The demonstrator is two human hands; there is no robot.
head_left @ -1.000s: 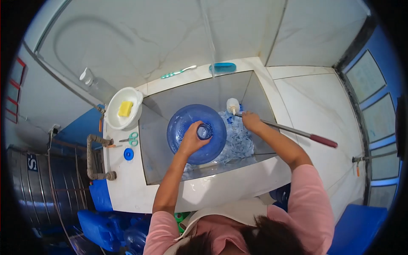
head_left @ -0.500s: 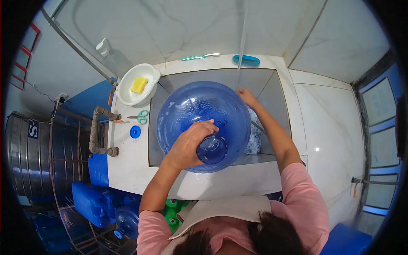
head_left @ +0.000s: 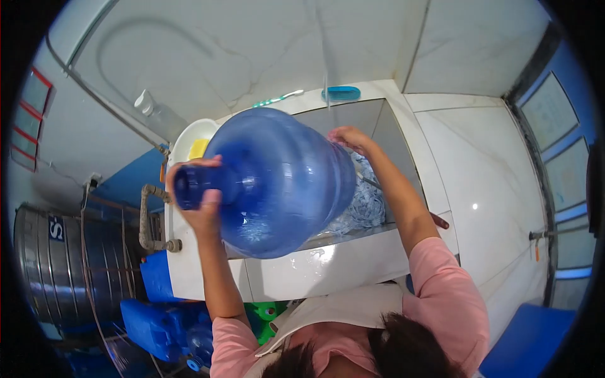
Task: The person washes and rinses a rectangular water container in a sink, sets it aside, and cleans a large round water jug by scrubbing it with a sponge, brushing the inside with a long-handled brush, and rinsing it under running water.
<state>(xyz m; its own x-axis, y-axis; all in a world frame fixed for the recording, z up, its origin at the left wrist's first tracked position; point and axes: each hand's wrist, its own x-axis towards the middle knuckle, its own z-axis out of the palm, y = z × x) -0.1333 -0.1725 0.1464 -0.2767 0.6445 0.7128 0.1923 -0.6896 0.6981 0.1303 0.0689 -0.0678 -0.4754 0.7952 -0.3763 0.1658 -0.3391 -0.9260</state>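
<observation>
A large clear blue water jug (head_left: 283, 183) is tilted on its side over the sink, its open neck pointing left. My left hand (head_left: 200, 201) is wrapped round that neck. At the jug's far right side is my right hand (head_left: 350, 138), with its fingers curled; a grey rod runs beneath my right forearm, and its dark red handle (head_left: 439, 220) shows beyond the arm. What my right fingers hold is hidden. Crumpled bluish-white material (head_left: 365, 208) lies in the grey sink (head_left: 394, 142) beneath and right of the jug.
Behind the jug are a white bowl (head_left: 186, 142) with a yellow sponge (head_left: 198, 148), a pump bottle (head_left: 157, 113), a toothbrush (head_left: 277, 99) and a teal brush (head_left: 341, 94). A pipe (head_left: 144, 217) stands at the left counter edge. Blue containers (head_left: 151, 324) sit below.
The jug has risen and tipped from upright onto its side, its neck swinging left with my left hand. The white brush head seen earlier beside my right hand is now hidden.
</observation>
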